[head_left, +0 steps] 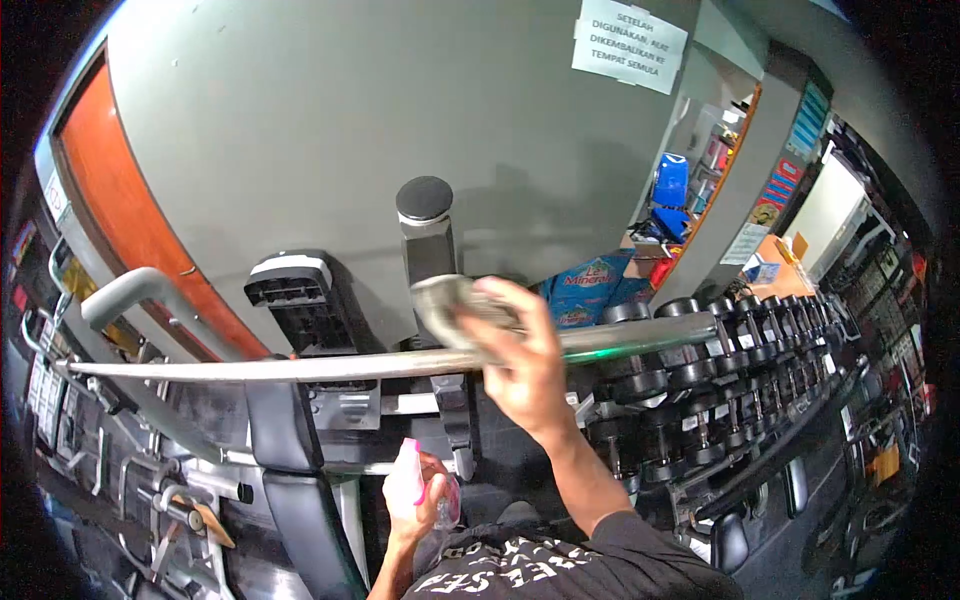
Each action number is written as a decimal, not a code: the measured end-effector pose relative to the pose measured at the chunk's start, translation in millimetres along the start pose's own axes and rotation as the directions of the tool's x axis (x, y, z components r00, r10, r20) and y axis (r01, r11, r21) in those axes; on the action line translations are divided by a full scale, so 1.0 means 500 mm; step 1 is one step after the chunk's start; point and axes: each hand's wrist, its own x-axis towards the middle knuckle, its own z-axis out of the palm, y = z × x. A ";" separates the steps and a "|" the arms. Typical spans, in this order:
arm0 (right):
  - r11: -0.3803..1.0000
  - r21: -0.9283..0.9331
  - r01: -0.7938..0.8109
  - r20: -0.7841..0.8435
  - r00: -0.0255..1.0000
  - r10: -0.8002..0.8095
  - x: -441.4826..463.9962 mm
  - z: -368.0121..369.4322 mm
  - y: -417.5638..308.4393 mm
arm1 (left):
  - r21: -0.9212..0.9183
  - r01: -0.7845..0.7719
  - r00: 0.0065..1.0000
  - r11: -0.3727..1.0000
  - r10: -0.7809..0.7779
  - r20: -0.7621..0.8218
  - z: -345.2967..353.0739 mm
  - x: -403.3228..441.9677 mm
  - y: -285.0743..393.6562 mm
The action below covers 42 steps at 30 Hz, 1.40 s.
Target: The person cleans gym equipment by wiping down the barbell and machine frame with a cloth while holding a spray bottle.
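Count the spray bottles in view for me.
1: the spray bottle is in the left hand, below the long metal bar. The right hand holds a cloth instead. Others may be hidden in the background clutter.

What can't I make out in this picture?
All in the head view:
Cloth: texture and edges, blurred.
Bar: the stretch behind the cloth and right hand, hidden by them.
Spray bottle: part of its body, covered by the left hand.
Pillar sheet: wording, too small.

Shiny metal bar (300, 369) (smooth-looking).
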 end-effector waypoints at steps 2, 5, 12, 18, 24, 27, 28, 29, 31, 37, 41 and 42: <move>0.998 -0.065 0.000 0.351 0.936 0.023 0.021 0.027 -0.008 | 0.036 0.004 1.000 0.999 -0.003 -0.028 0.011 -0.003 0.006; 0.964 -0.194 0.183 0.508 0.859 -0.061 0.012 0.042 -0.017 | 0.072 -0.003 0.996 0.997 0.009 -0.088 0.015 -0.015 0.000; 0.883 -0.322 0.341 0.674 0.738 -0.039 0.044 -0.007 -0.006 | 0.198 0.018 0.979 0.980 0.023 -0.204 0.031 -0.035 0.009; 0.957 -0.163 0.241 0.635 0.768 -0.085 0.144 -0.114 0.042 | 0.060 -0.030 0.966 0.998 0.045 -0.254 0.048 -0.051 -0.013; 0.787 -0.261 0.559 0.160 0.829 -0.536 0.162 -0.017 0.069 | 0.127 -0.119 0.968 0.985 0.144 -0.207 0.107 -0.037 -0.018; 0.692 -0.323 0.645 0.379 0.758 -0.530 0.106 0.038 0.056 | 0.211 -0.145 0.970 0.967 0.181 -0.164 0.133 -0.035 -0.007; 0.662 -0.308 0.683 0.441 0.719 -0.537 0.092 0.036 0.050 | 0.205 -0.152 0.970 0.967 0.185 -0.155 0.144 -0.034 0.004; 0.630 -0.262 0.731 0.482 0.665 -0.571 0.083 0.027 0.052 | 0.211 -0.152 0.970 0.966 0.186 -0.155 0.152 -0.036 0.003; 0.662 -0.089 0.744 0.560 0.587 -0.585 0.066 0.022 0.069 | 0.095 -0.135 0.978 0.986 0.148 -0.145 0.164 -0.042 0.001; 0.803 0.360 0.475 0.600 0.541 -0.589 0.179 -0.069 0.101 | 0.056 -0.101 0.985 0.993 0.107 -0.134 0.190 -0.042 0.014; 0.765 0.087 0.639 0.140 0.752 -0.644 0.265 -0.069 0.093 | 0.174 -0.188 0.975 0.967 0.205 -0.087 0.185 -0.020 0.011; 0.784 0.078 0.616 0.044 0.783 -0.620 0.282 -0.061 0.095 | 0.172 -0.196 0.973 0.965 0.213 -0.086 0.186 -0.014 0.009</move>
